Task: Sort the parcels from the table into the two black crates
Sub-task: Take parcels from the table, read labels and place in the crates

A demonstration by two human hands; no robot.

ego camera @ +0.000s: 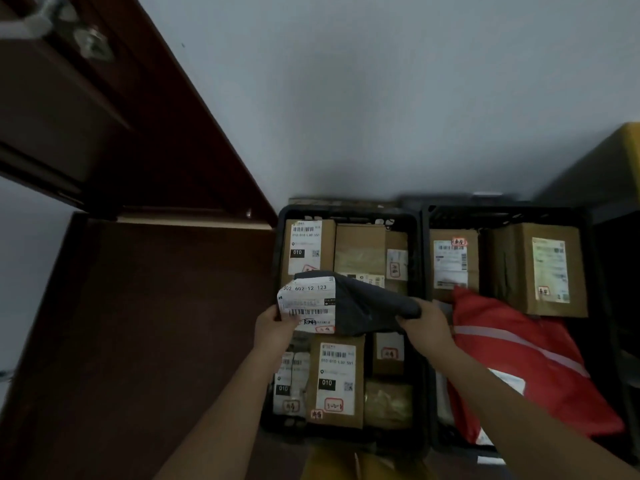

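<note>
A dark grey soft parcel (367,306) with a white shipping label hangs over the left black crate (282,216). My left hand (275,329) pinches its labelled left end, and my right hand (427,323) grips its right end. That crate is packed with several brown cardboard boxes (337,382) bearing labels. The right black crate (585,220) holds two brown boxes (543,268) at the back and a large red mailer bag (530,368) in front.
A dark brown table top (145,323) lies to the left of the crates, under a brown door (121,109). A white wall rises behind. A yellow object (628,157) stands at the far right, and yellowish packaging (346,465) shows below the crates.
</note>
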